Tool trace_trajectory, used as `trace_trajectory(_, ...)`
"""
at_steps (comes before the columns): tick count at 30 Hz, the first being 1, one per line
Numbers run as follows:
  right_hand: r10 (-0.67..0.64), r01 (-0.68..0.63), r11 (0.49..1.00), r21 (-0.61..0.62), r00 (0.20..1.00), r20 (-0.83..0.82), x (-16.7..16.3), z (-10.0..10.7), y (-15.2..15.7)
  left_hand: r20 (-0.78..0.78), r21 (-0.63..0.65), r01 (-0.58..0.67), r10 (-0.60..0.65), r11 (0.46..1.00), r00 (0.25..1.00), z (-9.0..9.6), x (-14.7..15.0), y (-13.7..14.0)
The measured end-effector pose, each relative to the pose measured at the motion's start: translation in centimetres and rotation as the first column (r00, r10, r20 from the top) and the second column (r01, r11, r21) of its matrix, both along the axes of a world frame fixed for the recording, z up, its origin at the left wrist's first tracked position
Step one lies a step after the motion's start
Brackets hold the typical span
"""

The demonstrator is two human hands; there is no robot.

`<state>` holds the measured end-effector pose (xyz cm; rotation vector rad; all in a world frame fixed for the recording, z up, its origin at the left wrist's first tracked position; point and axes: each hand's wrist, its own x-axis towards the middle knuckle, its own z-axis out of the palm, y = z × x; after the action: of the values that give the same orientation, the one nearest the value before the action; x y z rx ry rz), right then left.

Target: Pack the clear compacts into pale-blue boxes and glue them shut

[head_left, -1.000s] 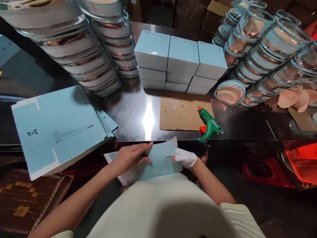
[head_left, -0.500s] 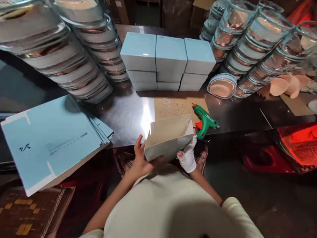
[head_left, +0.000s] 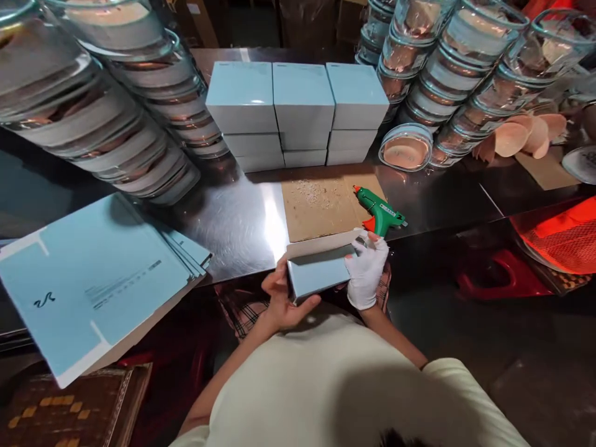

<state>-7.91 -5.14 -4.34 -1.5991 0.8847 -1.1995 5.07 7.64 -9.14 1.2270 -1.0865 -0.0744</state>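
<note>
A pale blue cardboard box (head_left: 321, 271) is held over my lap at the table's front edge, its blue side tilted up toward me. My bare left hand (head_left: 284, 299) grips its left end, thumb along the near side. On the right end, my right hand (head_left: 367, 267), in a white glove with bare fingertips, has its fingers bent over the corner. A green glue gun (head_left: 380, 211) with an orange nozzle and trigger lies just beyond my right hand. Behind the box is a brown cardboard sheet (head_left: 310, 208) dotted with bits of dried glue.
Several stacked blue-and-white boxes (head_left: 302, 87) stand at the back. Flat blue box sheets (head_left: 93, 273) lie at left. Tall stacks of glass containers rise on the left (head_left: 139, 143) and right (head_left: 447, 74). A red stool (head_left: 498, 276) is below right.
The box has turned in my hands: its open inside faced up before, and now a blue outer side does. My left fingers have closed on its left end. The view has shifted slightly.
</note>
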Motion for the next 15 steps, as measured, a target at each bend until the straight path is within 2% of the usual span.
trace_trajectory(2, 0.020, -0.016, 0.997, 0.079, 0.998, -0.053, -1.3, 1.0, -1.6, 0.113, 0.113, 0.054, -0.067, 0.992, 0.991, 0.8, 1.2, 0.9)
trace_trajectory(4, -0.079, 0.097, 0.994, 0.053, 0.960, -0.268, -3.0, 2.5, -4.4, 0.122, 0.212, -0.010, -0.016, 0.977, 0.992, 1.2, 2.4, 1.8)
trace_trajectory(5, -0.175, 0.196, 0.981, 0.008, 0.892, -0.417, -3.8, 3.3, -6.2, 0.097, 0.238, -0.066, 0.043, 0.969, 0.994, 1.3, 2.8, 2.1)
trace_trajectory(6, -0.264, 0.292, 0.955, -0.045, 0.772, -0.579, -4.5, 4.0, -8.0, 0.073, 0.251, -0.110, 0.095, 0.962, 0.993, 1.4, 3.1, 2.3)
trace_trajectory(7, -0.278, 0.345, 0.937, -0.061, 0.625, -0.729, -4.9, 4.6, -9.8, 0.055, 0.251, -0.142, 0.132, 0.957, 0.990, 1.4, 3.3, 2.2)
trace_trajectory(8, -0.232, 0.364, 0.930, -0.043, 0.494, -0.838, -5.1, 5.0, -11.5, 0.044, 0.241, -0.158, 0.152, 0.958, 0.987, 1.4, 3.4, 2.1)
trace_trajectory(9, -0.161, 0.365, 0.931, -0.005, 0.399, -0.902, -5.2, 5.1, -12.9, 0.037, 0.230, -0.161, 0.157, 0.960, 0.987, 1.4, 3.4, 1.9)
trace_trajectory(10, -0.092, 0.357, 0.933, 0.050, 0.369, -0.925, -5.2, 5.0, -14.0, 0.033, 0.224, -0.153, 0.149, 0.962, 0.988, 1.3, 3.3, 1.6)
trace_trajectory(11, -0.049, 0.355, 0.928, 0.114, 0.418, -0.907, -5.2, 4.8, -14.8, 0.026, 0.229, -0.141, 0.139, 0.963, 0.990, 1.3, 3.2, 1.4)
trace_trajectory(14, -0.085, 0.361, 0.884, 0.298, 0.750, -0.656, -5.3, 3.6, -15.5, -0.032, 0.255, -0.121, 0.134, 0.959, 0.990, 1.0, 3.0, 1.1)
trace_trajectory(15, -0.111, 0.347, 0.871, 0.349, 0.829, -0.548, -5.4, 3.3, -15.2, -0.060, 0.256, -0.126, 0.146, 0.958, 0.988, 0.9, 3.0, 1.1)
